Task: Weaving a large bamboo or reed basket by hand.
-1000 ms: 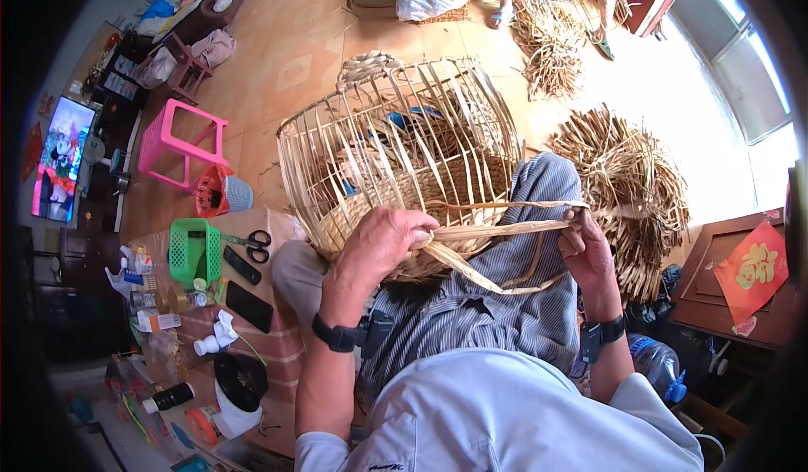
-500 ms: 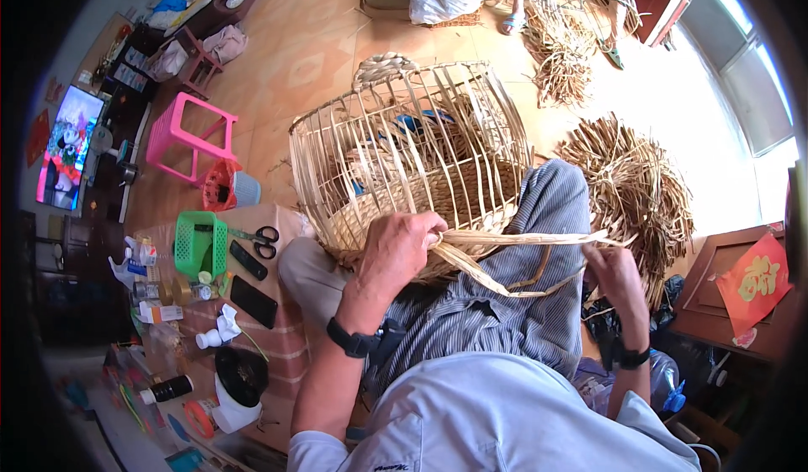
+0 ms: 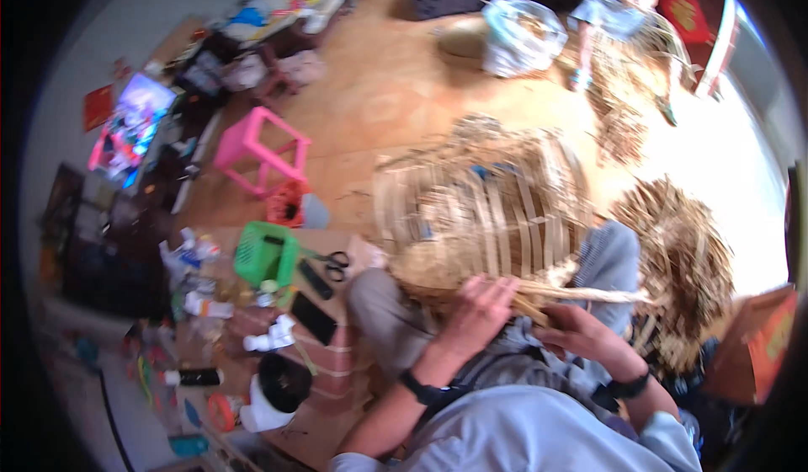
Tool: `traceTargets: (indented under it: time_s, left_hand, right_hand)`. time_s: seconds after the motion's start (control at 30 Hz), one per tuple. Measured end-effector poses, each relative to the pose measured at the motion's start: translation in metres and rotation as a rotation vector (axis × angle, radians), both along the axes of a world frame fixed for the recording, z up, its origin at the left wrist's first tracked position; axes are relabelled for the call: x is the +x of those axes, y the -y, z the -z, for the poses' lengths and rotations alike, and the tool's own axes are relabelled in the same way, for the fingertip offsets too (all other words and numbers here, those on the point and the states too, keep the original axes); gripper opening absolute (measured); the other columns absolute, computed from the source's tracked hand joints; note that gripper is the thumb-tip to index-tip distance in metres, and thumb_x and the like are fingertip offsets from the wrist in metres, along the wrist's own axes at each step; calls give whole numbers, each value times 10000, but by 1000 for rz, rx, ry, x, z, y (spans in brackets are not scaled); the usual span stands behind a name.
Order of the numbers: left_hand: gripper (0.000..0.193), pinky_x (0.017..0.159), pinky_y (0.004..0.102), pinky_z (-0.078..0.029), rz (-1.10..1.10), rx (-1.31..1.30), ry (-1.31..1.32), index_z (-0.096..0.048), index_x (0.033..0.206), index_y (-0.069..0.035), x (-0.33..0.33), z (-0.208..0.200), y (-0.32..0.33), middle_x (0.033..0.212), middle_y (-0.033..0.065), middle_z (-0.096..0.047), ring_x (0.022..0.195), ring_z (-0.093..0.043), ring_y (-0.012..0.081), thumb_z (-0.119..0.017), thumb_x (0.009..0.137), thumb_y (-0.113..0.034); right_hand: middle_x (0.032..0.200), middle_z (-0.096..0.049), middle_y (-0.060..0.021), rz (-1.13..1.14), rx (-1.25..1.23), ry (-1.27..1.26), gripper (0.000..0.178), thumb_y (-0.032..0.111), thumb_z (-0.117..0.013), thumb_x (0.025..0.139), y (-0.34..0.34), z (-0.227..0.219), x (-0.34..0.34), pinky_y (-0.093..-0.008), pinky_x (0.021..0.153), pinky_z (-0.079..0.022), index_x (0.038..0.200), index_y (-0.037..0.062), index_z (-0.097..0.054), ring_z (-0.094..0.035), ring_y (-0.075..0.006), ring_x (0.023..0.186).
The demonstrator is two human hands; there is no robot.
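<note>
A half-woven straw basket [image 3: 433, 266] lies on its side across my lap, its closely woven part toward me and its open ribs toward the far side. My left hand [image 3: 484, 310] is closed on pale straw strands [image 3: 589, 294] at the near edge of the basket. One long strand runs from there to the right, over my knee. Just right of it, my right hand [image 3: 581, 337] is closed, fingers pointing left, on a shorter strand close to my left hand. Motion blurs the fingertips. Blue bits show inside the basket between the ribs.
Loose dry straw [image 3: 682, 261] is heaped to the right. On the left, a low table [image 3: 332, 379] bears a green plastic basket [image 3: 265, 253], scissors [image 3: 337, 263] and a black phone [image 3: 314, 319]. Beyond stands a pink stool [image 3: 263, 154]. Another person [image 3: 619, 9] sits at the far right beside straw.
My right hand has come in from the strand's far end to beside my left hand. The whole view has swung, so everything sits further right and lower. My left hand keeps its hold.
</note>
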State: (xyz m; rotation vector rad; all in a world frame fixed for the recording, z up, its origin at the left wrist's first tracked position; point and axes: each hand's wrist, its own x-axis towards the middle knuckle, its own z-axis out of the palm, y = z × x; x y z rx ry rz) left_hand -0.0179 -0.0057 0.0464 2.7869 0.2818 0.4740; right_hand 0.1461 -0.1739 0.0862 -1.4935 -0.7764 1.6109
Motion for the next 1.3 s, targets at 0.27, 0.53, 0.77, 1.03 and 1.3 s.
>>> traceTargets:
  time_s: [0.27,0.53,0.77,1.03,1.3]
  left_hand:
    - [250,805,400,-571,-107,-243,189,-667,1109,-33,4,15,-2,978,110,-727,888,-722,286,-737,887,-122]
    - [201,680,414,-563,-241,-235,110,-678,1033,-58,9,14,3,852,94,-704,785,-707,283,-730,905,-203]
    - [178,673,451,-561,-270,-268,19,-645,1033,-44,13,21,3,822,151,-684,775,-703,345,-714,876,-91]
    - [732,733,459,-530,-257,-3,43,-347,1468,79,20,35,18,854,205,-672,786,-663,359,-714,906,-214]
    - [752,687,388,-468,-296,180,-227,-431,1444,68,43,76,24,817,112,-672,764,-637,221,-649,917,-423]
  right_hand:
    - [766,-661,-130,369,356,-489,402,185,-612,1005,40,-32,55,-310,441,-482,1337,-31,-548,-578,-199,485]
    - [796,-623,-65,549,362,48,361,84,-692,925,9,29,47,-256,505,-495,1236,-24,-544,-611,-151,595]
    - [709,-614,14,484,273,86,219,156,-776,931,-75,36,11,-228,431,-382,1046,33,-636,-503,-57,511]
    - [737,-628,-20,774,404,-133,89,107,-638,994,-99,26,34,-267,554,-529,981,20,-625,-621,-126,610]
    - [656,-639,-95,291,448,647,101,39,-652,912,-118,6,27,-365,543,-482,850,-28,-609,-654,-224,586]
